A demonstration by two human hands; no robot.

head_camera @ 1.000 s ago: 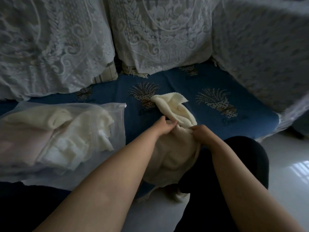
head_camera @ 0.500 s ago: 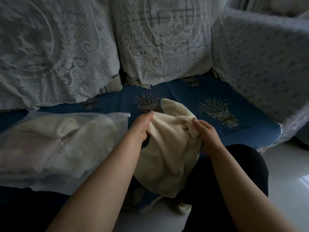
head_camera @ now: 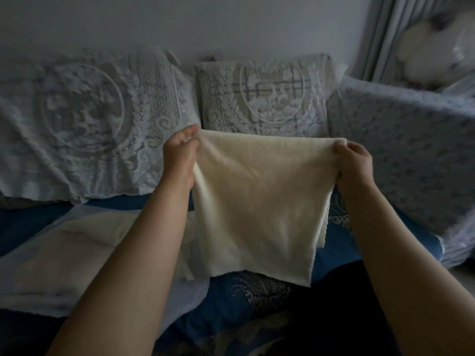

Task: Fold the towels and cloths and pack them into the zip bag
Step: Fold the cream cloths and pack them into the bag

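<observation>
Both hands hold the cream towel up flat over the blue sofa seat: left hand pinches its top left corner, right hand its top right. The zip bag, holding pale cloths, lies on the seat at lower left, beside the left forearm. A second ago the towel was bunched low between the hands; now it hangs spread. No writing is readable.
</observation>
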